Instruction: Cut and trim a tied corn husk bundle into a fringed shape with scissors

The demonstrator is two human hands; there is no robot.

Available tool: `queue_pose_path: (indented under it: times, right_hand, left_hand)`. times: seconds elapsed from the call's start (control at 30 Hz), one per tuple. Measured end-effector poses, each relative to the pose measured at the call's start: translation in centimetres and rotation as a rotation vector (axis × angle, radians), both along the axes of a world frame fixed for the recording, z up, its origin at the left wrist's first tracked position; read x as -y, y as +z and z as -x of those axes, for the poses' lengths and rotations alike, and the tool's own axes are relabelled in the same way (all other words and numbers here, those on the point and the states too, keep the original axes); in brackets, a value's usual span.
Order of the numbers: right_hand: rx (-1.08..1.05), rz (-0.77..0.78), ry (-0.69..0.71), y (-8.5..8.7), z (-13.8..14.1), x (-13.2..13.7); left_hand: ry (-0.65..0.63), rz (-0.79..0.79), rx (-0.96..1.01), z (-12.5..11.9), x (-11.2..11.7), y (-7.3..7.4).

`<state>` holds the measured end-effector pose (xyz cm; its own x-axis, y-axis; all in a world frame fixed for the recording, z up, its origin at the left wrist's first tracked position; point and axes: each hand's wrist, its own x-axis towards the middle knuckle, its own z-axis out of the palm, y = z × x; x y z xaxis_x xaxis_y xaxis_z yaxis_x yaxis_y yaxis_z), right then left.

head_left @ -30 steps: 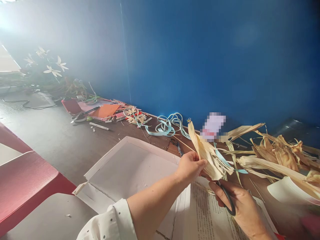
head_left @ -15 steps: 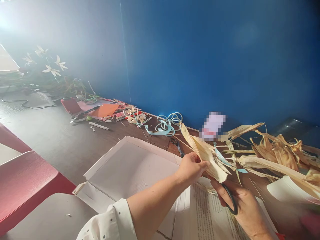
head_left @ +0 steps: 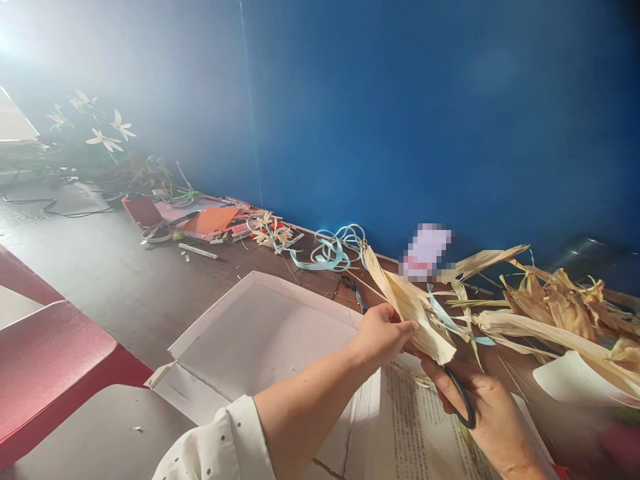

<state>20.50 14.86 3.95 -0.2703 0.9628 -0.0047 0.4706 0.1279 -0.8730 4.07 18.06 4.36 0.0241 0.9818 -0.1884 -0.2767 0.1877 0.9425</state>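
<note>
Between the thumb and fingers of my left hand (head_left: 384, 333) is a dried corn husk (head_left: 414, 310), pale yellow, its narrow tip pointing up and its wide end near my right hand. My right hand (head_left: 483, 403) grips a pair of scissors (head_left: 464, 399) by the black handles. The blades are hidden behind the husk and my fingers, so how far they are apart cannot be seen. Under both hands lie an opened pale cardboard box (head_left: 265, 330) and a printed page (head_left: 417, 427).
More dried husks (head_left: 560, 307) and a white cup (head_left: 575, 380) lie at the right. Behind my left hand are light-blue ribbon (head_left: 327, 257) and another pair of scissors (head_left: 353, 288). Coloured paper (head_left: 213, 220) lies along the blue wall (head_left: 400, 120). A red chair (head_left: 60, 367) stands at the left.
Almost nothing differs. Both hands stay in place with the husk and scissors; the husk's upper tip has shifted very slightly to the right.
</note>
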Motion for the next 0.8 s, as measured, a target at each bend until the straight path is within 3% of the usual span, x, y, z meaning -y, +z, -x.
queue_pose_path:
  times: [0.53,0.8]
  right_hand:
    - [-0.055,0.105,-0.023,-0.38,-0.26,-0.30]
    - [-0.036,0.041,-0.042,-0.35,-0.10,-0.07]
  left_hand:
    - [-0.035,-0.029,-0.097,0.38,0.56,0.50]
    - [-0.045,-0.049,-0.085,0.31,0.43,0.02]
